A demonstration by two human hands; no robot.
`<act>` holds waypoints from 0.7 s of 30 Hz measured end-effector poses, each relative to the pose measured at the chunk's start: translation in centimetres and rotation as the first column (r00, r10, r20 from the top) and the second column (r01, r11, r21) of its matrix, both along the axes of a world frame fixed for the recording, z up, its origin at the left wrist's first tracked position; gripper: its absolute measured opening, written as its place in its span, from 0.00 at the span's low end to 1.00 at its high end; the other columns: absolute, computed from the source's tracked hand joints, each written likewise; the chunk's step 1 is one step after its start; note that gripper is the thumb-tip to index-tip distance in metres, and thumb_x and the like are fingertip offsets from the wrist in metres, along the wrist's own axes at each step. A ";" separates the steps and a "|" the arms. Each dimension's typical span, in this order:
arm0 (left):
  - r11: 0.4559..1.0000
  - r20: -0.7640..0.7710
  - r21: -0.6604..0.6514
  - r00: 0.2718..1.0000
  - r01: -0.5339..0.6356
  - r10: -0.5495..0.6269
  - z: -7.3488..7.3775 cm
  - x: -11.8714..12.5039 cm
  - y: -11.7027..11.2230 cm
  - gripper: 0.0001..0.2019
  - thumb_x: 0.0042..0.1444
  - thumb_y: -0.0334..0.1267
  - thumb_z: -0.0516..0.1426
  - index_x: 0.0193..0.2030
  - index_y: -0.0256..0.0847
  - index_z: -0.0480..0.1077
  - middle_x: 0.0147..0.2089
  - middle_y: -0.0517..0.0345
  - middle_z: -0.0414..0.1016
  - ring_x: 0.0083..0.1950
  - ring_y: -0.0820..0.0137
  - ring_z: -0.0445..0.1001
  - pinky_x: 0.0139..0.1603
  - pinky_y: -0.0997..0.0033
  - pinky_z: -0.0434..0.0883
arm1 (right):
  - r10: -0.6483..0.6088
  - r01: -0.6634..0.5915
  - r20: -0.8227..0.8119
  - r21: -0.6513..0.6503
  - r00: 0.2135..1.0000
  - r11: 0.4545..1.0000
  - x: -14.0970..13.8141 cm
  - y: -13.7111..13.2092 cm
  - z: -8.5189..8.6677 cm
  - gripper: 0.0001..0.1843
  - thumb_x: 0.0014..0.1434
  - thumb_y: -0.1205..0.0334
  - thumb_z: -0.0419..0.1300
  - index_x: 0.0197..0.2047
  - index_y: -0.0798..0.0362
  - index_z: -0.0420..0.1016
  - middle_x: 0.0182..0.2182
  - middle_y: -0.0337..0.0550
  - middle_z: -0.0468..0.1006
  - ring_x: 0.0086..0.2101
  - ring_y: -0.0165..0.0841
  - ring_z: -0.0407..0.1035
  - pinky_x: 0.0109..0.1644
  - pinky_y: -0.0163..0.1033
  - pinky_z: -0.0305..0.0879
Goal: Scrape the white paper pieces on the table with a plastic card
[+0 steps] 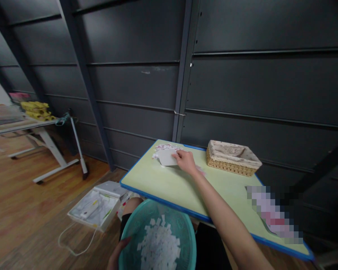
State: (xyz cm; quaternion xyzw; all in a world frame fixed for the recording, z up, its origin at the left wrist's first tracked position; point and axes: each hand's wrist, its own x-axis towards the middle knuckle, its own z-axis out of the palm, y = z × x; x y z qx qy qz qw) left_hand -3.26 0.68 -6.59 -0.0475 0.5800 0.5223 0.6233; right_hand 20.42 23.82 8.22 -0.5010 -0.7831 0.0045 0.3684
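My right hand (186, 161) reaches over the pale yellow table (149, 180) and pinches a flat white card (166, 156) between thumb and fingers. The card is tilted in front of a heap of small paper scraps (169, 146), some white and some pinkish. A few pink scraps (200, 170) show just behind my right wrist. At the bottom, my left hand (119, 252) grips the left side of a teal plastic basket (133, 228) on my lap. White paper pieces (160, 243) cover the basket's bottom. Most of my left hand's fingers are hidden.
A cloth-lined wicker basket (231, 165) stands at the table's back right. A blurred-out sheet (273, 215) lies at the right edge. An open white box (101, 221) with a cord is on the floor at left. Dark metal panels (135, 90) rise behind the table.
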 end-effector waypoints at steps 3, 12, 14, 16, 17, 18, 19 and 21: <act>0.995 0.045 0.100 0.999 0.013 -0.017 0.8 1.1 -0.6 0.26 0.49 0.36 0.60 0.55 0.27 0.69 0.24 0.52 0.82 0.32 0.53 0.81 0.39 0.56 0.75 | 0.021 -0.023 -0.045 -0.031 0.999 0.999 1.5 -0.9 0.3 0.17 0.58 0.57 0.55 0.21 0.54 0.71 0.21 0.41 0.73 0.23 0.30 0.60 0.29 0.35 0.47; 0.963 0.015 0.226 0.988 0.145 -0.152 1.9 1.6 0.2 0.17 0.45 0.39 0.64 0.44 0.37 0.72 0.30 0.53 0.84 0.35 0.56 0.81 0.41 0.58 0.75 | -0.002 -0.064 -0.470 -0.124 0.882 0.990 4.1 -1.9 -2.0 0.19 0.52 0.49 0.57 0.27 0.57 0.76 0.23 0.42 0.74 0.25 0.32 0.63 0.28 0.34 0.53; 0.961 0.026 0.216 0.983 0.171 -0.180 2.3 1.5 0.5 0.17 0.45 0.39 0.63 0.44 0.37 0.72 0.31 0.52 0.84 0.36 0.56 0.81 0.41 0.58 0.75 | -0.011 -0.084 -0.530 -0.156 0.848 0.984 4.1 -1.8 -2.5 0.19 0.50 0.48 0.58 0.27 0.58 0.76 0.22 0.42 0.74 0.24 0.32 0.63 0.28 0.34 0.53; 0.959 0.003 0.192 0.977 0.208 -0.212 3.1 1.5 0.7 0.16 0.46 0.39 0.63 0.42 0.37 0.72 0.31 0.49 0.84 0.36 0.55 0.81 0.41 0.58 0.75 | -0.016 -0.097 -0.550 -0.177 0.835 0.979 4.1 -1.5 -2.7 0.20 0.49 0.47 0.58 0.27 0.58 0.75 0.22 0.42 0.73 0.24 0.32 0.62 0.27 0.34 0.53; 0.958 -0.005 0.170 0.972 0.232 -0.234 3.6 1.5 0.8 0.15 0.46 0.40 0.63 0.41 0.37 0.72 0.31 0.48 0.84 0.35 0.54 0.81 0.40 0.57 0.75 | -0.018 -0.098 -0.550 -0.182 0.835 0.978 4.1 -1.4 -2.8 0.20 0.49 0.47 0.57 0.26 0.58 0.75 0.22 0.42 0.73 0.24 0.32 0.62 0.27 0.34 0.52; 0.956 -0.030 0.165 0.970 0.241 -0.239 4.0 1.5 0.9 0.14 0.47 0.40 0.62 0.40 0.36 0.72 0.30 0.47 0.83 0.34 0.55 0.81 0.39 0.57 0.75 | -0.024 -0.093 -0.545 -0.186 0.838 0.978 4.2 -1.2 -2.8 0.20 0.49 0.47 0.57 0.26 0.58 0.75 0.22 0.42 0.72 0.24 0.31 0.61 0.27 0.34 0.52; 0.954 -0.059 0.171 0.969 0.246 -0.240 4.5 1.6 0.9 0.13 0.47 0.39 0.62 0.39 0.36 0.72 0.29 0.47 0.83 0.32 0.55 0.81 0.38 0.58 0.75 | -0.030 -0.087 -0.536 -0.192 0.844 0.978 4.3 -1.1 -2.8 0.20 0.49 0.47 0.57 0.25 0.58 0.75 0.21 0.42 0.72 0.24 0.31 0.61 0.26 0.34 0.52; 0.949 -0.116 0.191 0.965 0.252 -0.234 5.2 1.7 1.0 0.10 0.48 0.38 0.61 0.37 0.36 0.71 0.25 0.50 0.82 0.27 0.57 0.79 0.35 0.59 0.75 | -0.033 -0.087 -0.512 -0.209 0.858 0.974 4.6 -1.0 -2.7 0.19 0.48 0.47 0.57 0.24 0.58 0.73 0.20 0.40 0.69 0.23 0.30 0.59 0.26 0.34 0.50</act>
